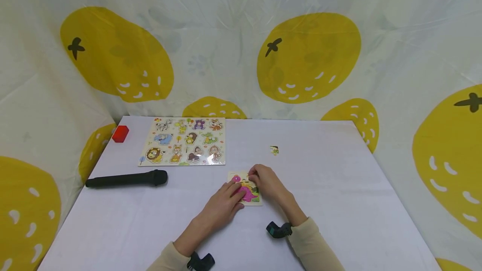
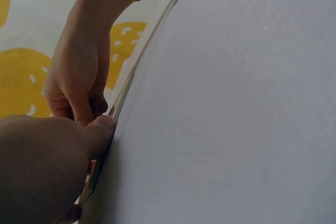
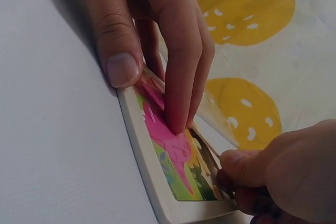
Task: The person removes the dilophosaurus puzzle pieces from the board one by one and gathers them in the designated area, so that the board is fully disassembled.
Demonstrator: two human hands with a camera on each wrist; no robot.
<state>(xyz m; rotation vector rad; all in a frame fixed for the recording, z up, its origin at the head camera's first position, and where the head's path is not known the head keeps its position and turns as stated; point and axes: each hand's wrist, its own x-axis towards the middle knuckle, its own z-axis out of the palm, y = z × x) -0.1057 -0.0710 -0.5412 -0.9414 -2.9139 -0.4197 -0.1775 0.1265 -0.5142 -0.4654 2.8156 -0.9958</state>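
Observation:
A small square jigsaw board (image 1: pixel 257 204) with a pink dinosaur picture lies on the table in front of me. My left hand (image 1: pixel 223 206) rests on its left side, fingertips pressing on the picture and the thumb along the near rim in the right wrist view. At the upper right corner, my right hand (image 1: pixel 266 181) pinches a thin puzzle piece (image 3: pixel 209 142), which tilts up at the frame's edge. Dark bare backing shows beside the pink pieces (image 3: pixel 167 139). Fingers hide much of the held piece. One loose puzzle piece (image 1: pixel 274 150) lies beyond the right hand.
A large animal puzzle board (image 1: pixel 183 149) lies at the back left. Left of it sits a red block (image 1: pixel 120 134), and nearer me lies a black microphone (image 1: pixel 126 179). A fruit-patterned curtain (image 1: pixel 226 53) hangs behind the white table (image 1: pixel 331 204).

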